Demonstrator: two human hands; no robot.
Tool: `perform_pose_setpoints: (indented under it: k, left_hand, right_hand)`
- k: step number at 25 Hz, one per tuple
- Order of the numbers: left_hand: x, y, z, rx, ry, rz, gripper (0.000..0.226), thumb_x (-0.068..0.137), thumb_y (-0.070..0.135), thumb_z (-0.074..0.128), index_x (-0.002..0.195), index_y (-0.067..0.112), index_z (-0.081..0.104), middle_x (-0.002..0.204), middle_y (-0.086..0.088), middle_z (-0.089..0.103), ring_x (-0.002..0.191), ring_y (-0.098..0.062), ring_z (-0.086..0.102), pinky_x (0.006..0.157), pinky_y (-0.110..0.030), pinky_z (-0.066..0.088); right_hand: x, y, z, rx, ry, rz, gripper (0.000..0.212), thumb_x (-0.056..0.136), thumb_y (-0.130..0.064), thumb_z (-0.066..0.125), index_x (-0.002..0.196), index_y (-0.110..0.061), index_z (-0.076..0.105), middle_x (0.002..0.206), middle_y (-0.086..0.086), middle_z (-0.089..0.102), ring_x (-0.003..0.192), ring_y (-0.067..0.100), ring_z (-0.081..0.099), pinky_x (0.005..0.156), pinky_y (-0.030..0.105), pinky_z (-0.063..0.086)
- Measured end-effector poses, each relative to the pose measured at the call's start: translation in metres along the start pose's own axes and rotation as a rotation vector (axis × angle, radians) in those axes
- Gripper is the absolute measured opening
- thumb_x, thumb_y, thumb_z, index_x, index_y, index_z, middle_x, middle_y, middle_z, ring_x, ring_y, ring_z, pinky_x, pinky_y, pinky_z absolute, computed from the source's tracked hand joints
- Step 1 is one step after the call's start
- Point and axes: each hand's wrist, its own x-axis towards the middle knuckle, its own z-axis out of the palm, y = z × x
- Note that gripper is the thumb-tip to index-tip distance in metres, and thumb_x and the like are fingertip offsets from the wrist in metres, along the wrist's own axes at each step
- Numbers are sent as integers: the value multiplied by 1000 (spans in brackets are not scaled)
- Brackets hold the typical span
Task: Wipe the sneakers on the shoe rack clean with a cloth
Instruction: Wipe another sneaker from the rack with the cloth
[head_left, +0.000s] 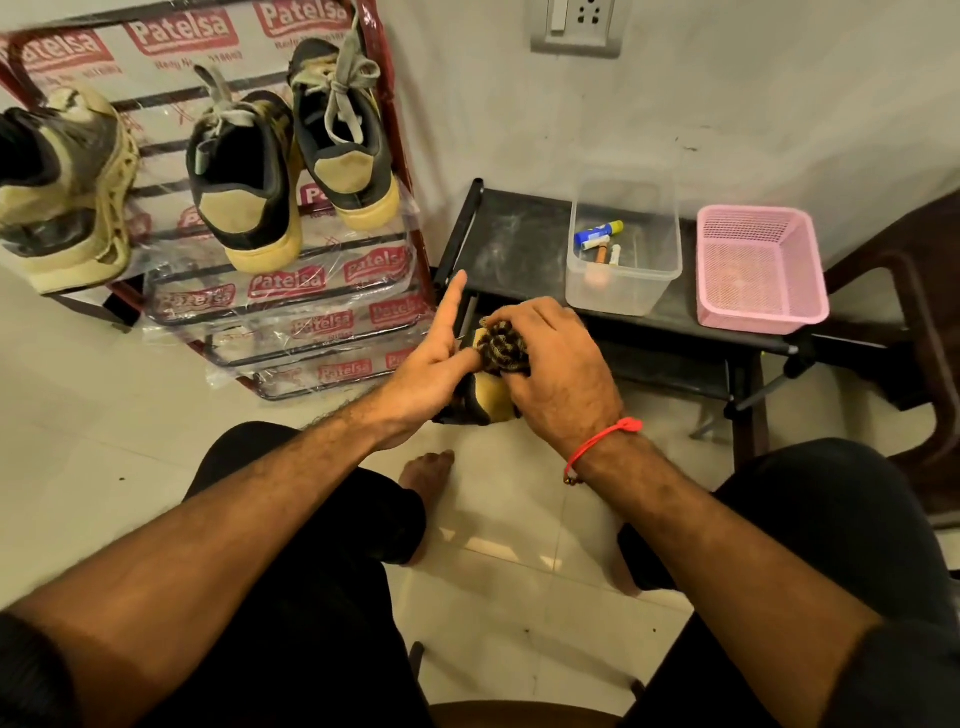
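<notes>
A pale tiled floor (493, 545) lies below the person's dark-trousered knees, with a bare foot (426, 475) resting on it just under the hands. Above it the two hands meet over a sneaker (485, 397), black and tan, mostly hidden between them.

The right hand (558, 376) has its grip curled round a bunched cloth (501, 351) with a dark-and-yellow check, pressing it down onto the top of the sneaker. A red thread bracelet (597, 444) circles that wrist. The left hand (434, 376) supports the sneaker from the left side; its grip is partly spread, the index finger pointing straight up and away, the thumb lying against the cloth's edge, and the remaining fingers hidden beneath the shoe, so how tightly they hold it cannot be told.

Just beyond the right hand stands a low black table (519, 234). On it, further right, sit a clear plastic tub (623, 280) containing a few small tubes and sticks, and beside that a pink mesh basket (761, 270).

Beyond and to the left of the left hand stands the shoe rack (291, 322), red and black framed, still wrapped in clear plastic printed "Patelsa". On its upper shelf stand two black-and-tan sneakers (249, 176) with grey laces, heels toward the camera, and further left a worn cream and grey sneaker (67, 182).

Behind everything runs a grey-white wall (727, 114) carrying a socket plate (576, 26) at the top.
</notes>
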Motion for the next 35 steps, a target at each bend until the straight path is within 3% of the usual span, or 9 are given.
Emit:
perform_pose_setpoints:
  k: [3,7,11,17,22,27,30,33,35]
  left_hand:
    - [-1,6,1,82,-21,130,93,98,-1,53,157,54,6,71,-18,42,56,-31,39,55,-41,47]
    - [1,11,-5,82,-78,135,90,94,13,61,151,64,14,100,-24,54,91,-39,50,86,-83,41]
    - [-13,12,6,264,-121,200,96,99,0,57,159,47,-2,90,-18,57,61,-21,39,55,-44,43]
    - [-4,5,3,78,-1,98,101,100,-6,50,157,44,-16,59,10,50,54,-8,45,53,-26,45]
    - [-3,6,-3,56,72,51,101,97,3,58,152,63,-3,91,-29,58,86,-33,57,78,-68,52]
    - [10,10,-27,-249,243,37,94,99,-4,51,155,58,9,160,-12,39,127,-25,62,98,-57,55]
    - [2,9,-14,-68,111,124,94,100,-7,50,159,48,1,159,5,40,129,-19,60,105,-49,52]
    - [-1,3,-5,91,-34,221,94,101,-4,53,160,41,-4,157,-22,39,121,-21,64,104,-41,53]
    - [-1,4,-5,204,-82,248,94,98,9,58,159,48,-2,140,-38,45,110,-44,63,94,-58,55]
  right_hand:
    - [17,9,1,64,50,30,41,79,-7,75,118,-14,65,116,7,62,110,26,57,98,42,49]
    - [24,16,13,81,98,71,42,79,-6,72,119,-17,65,117,5,64,112,24,59,98,47,48]
    - [32,24,6,161,160,201,31,86,-6,67,115,-17,66,115,3,65,110,18,58,100,34,49]
    - [14,12,1,27,-93,-10,40,81,-15,77,119,-13,64,118,6,62,111,22,59,100,37,50]
    - [8,7,-9,-27,-294,93,32,82,-34,75,110,-19,69,104,1,68,99,18,63,92,36,55]
    - [7,19,-23,91,-260,125,18,83,-29,72,98,-20,71,92,-6,67,89,11,65,82,31,58]
    - [14,20,-29,283,-15,154,16,82,-18,71,98,-17,71,93,-3,69,88,8,66,80,19,56]
    - [14,21,-25,274,76,96,24,82,-11,73,104,-18,67,102,-5,64,96,4,60,86,8,47]
    - [14,24,-20,203,53,38,29,82,-10,75,110,-16,66,109,-1,63,103,6,57,92,10,44]
